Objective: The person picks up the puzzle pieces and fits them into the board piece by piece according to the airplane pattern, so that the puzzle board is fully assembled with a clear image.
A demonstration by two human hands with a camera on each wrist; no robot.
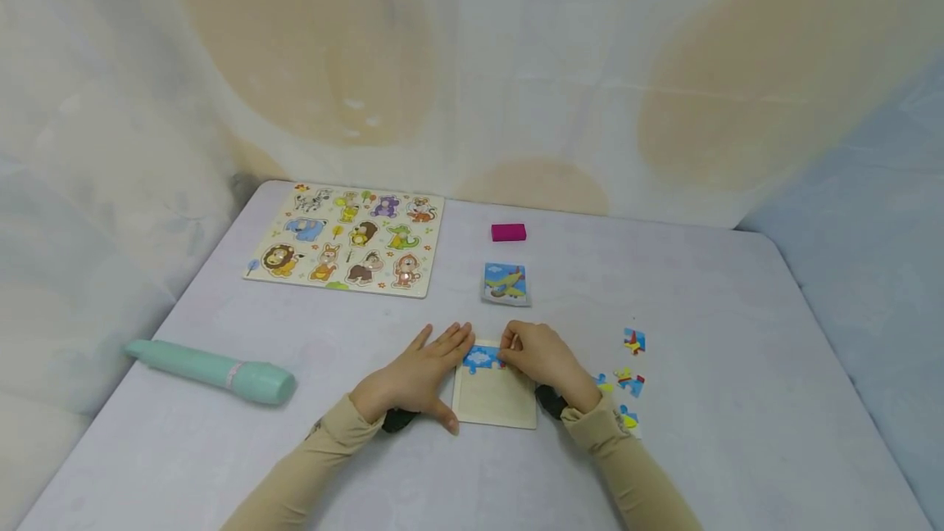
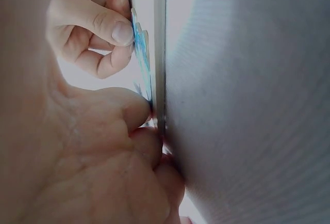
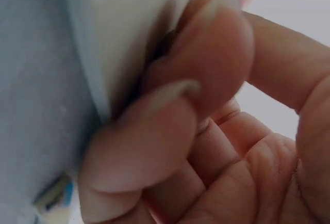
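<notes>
A small square wooden puzzle board [image 1: 496, 397] lies before me, with blue sky puzzle pieces [image 1: 481, 357] along its top edge. My left hand [image 1: 416, 379] rests at the board's left side, fingers extended, their tips by the upper left corner. With curled thumb and forefinger, my right hand [image 1: 546, 357] pinches a puzzle piece at the top right of the board; the fingers mostly hide it. Slightly tilted blue pieces [image 2: 142, 53] show beside the right thumb in the left wrist view. The right wrist view shows bent fingers [image 3: 221, 43] close against the board.
Several loose puzzle pieces [image 1: 630, 383] lie right of the board, partly behind my right wrist. Beyond it are an airplane picture card [image 1: 506, 283] and a magenta block [image 1: 509, 233]. An animal puzzle board [image 1: 347, 240] lies back left, a mint-green toy microphone [image 1: 214, 371] at left.
</notes>
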